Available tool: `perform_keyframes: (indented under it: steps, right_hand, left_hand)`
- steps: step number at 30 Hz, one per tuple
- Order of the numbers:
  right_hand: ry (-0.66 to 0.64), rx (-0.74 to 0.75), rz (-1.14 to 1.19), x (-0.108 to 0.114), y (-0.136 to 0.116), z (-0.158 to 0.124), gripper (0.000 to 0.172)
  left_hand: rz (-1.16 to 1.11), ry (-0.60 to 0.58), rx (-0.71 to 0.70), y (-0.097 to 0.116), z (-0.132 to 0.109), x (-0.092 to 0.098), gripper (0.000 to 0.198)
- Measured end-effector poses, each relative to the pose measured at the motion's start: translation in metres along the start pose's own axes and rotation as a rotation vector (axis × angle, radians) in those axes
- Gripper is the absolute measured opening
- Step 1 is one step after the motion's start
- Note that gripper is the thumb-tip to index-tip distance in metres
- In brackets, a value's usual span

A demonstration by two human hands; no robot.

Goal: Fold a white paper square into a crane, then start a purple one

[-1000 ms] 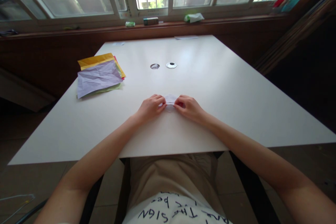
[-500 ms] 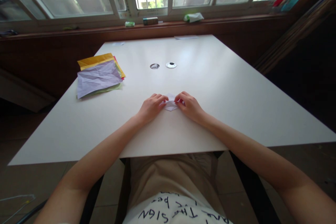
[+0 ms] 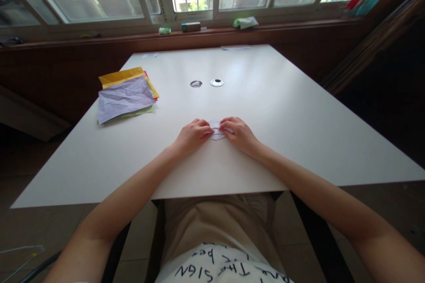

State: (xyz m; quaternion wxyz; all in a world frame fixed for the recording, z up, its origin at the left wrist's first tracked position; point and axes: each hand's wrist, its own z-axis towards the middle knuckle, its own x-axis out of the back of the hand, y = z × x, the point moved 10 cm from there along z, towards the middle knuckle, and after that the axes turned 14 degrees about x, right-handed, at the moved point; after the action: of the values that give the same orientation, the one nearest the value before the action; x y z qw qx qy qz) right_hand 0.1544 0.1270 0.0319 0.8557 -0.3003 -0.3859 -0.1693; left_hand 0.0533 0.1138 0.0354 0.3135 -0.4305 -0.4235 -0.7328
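Listing from left to right, we find a stack of coloured sheets (image 3: 128, 98) on the left part of the white table (image 3: 305, 141): a creased lavender sheet uppermost, yellow showing at its far side, a sliver of red at the right, pale green along the near edge. Next, on the window sill beyond, a small green item (image 3: 164, 30), then a dark box (image 3: 191, 26). Our left hand (image 3: 195, 133), forearm laid over the near part of the table, has its thumb and bent fingers closed on the left side of one small folded paper (image 3: 217, 132), whitish, creased crosswise, coming to a point toward us. Well beyond it, two round fittings (image 3: 217, 82) set side by side in the tabletop, the right one with a dark opening. Our right hand (image 3: 239, 134), near the left but not touching it, grips the paper's right side between thumb and curled fingers. Behind, a flat white sheet (image 3: 236, 47) at the table's far edge; lastly, a green-and-white packet (image 3: 245, 22) on the sill.
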Motion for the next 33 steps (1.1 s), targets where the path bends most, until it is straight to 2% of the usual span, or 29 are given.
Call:
perform_keyframes:
  steps: [5,9,18,23,27,33]
  right_hand:
    - [-0.01,-0.014,-0.019,0.001,-0.002,0.001,0.014]
    - [-0.01,-0.03,0.009,0.002,-0.004,0.001,0.013]
    - [-0.068,0.009,0.1,-0.003,-0.015,0.001,0.015]
    - [0.014,0.052,0.006,0.004,-0.013,0.002,0.014]
    - [0.061,0.029,-0.029,0.007,-0.006,0.001,0.013]
    - [-0.006,0.026,0.016,-0.004,-0.003,0.0,0.015]
  left_hand:
    - [0.046,0.056,-0.012,-0.003,0.001,0.001,0.021]
    - [0.043,0.096,0.042,-0.008,0.001,0.004,0.022]
    - [0.004,0.068,0.055,-0.002,-0.001,0.004,0.024]
    - [0.006,0.051,0.012,0.0,-0.001,0.0,0.025]
    - [0.011,0.041,-0.017,0.001,-0.002,-0.001,0.024]
    - [0.011,0.021,-0.011,0.002,-0.002,0.0,0.024]
